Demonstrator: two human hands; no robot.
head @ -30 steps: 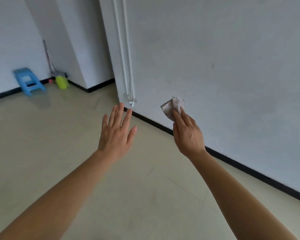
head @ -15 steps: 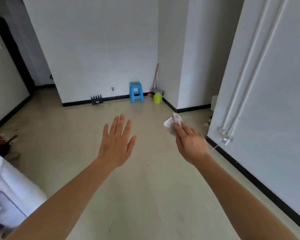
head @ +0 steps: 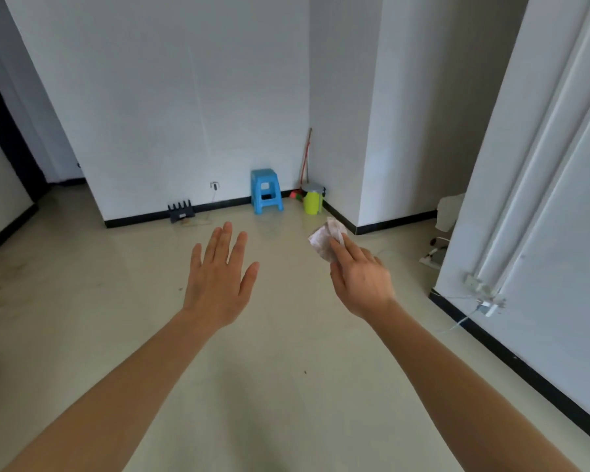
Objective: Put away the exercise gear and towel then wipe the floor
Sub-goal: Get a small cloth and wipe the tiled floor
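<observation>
The crumpled wipe (head: 324,241) is up in the air, well clear of the floor (head: 286,396), held only at the tips of the right hand (head: 361,284). Its forefinger lies across the top of the wad; I take the thumb to be pressing from below, but I can't see it from here. That's a thin hold on a loose bundle, so a quick swing of the arm could let it slip and drop. The paper looks mottled and brownish, and if that is dirt, dragging it over the pale tiles would likely smear them rather than clean them. The left hand (head: 218,281) is off to the side of those fingers, flat and spread, holding nothing, so it is no help if the wad goes. Beyond the fingertips stand a yellow-green bin (head: 313,201) and a blue stool (head: 265,191) against the far wall. If the wipe is bound for the bin, a toss from this far back could easily miss. Out past the little-finger side, a power strip (head: 433,257) lies on the floor by the wall, with a thin cable (head: 457,323) trailing near it. A damp wipe, or a careless sweep that way, could wet or snag them.
</observation>
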